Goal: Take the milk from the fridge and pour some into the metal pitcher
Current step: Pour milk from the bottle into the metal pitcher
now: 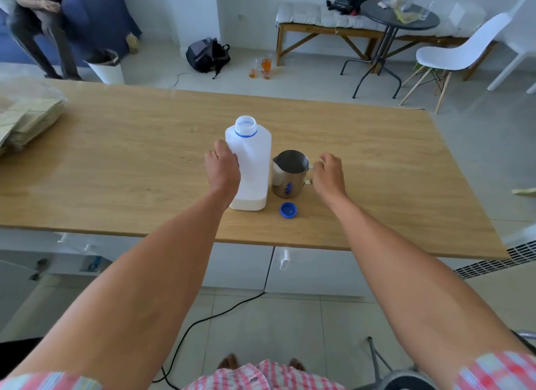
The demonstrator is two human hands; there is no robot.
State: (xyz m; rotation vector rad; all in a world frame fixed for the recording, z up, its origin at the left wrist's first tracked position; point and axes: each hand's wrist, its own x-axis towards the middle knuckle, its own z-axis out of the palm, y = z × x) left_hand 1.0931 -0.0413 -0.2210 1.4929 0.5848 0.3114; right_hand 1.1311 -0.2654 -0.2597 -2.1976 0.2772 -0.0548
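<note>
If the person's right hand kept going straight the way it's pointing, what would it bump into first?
The right hand points left toward the metal pitcher, and its fingers sit at the handle, so it would probably meet the handle first. Whether they already touch is unclear.

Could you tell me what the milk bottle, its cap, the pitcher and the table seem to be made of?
Bottle: translucent white plastic, matte; milk shows through only near its base.
Cap: glossy blue plastic, probably; its colour matches the neck ring.
Pitcher: polished metal, likely steel; it mirrors the cap.
Table: wood or wood-look laminate, going by the pale grain.
</note>
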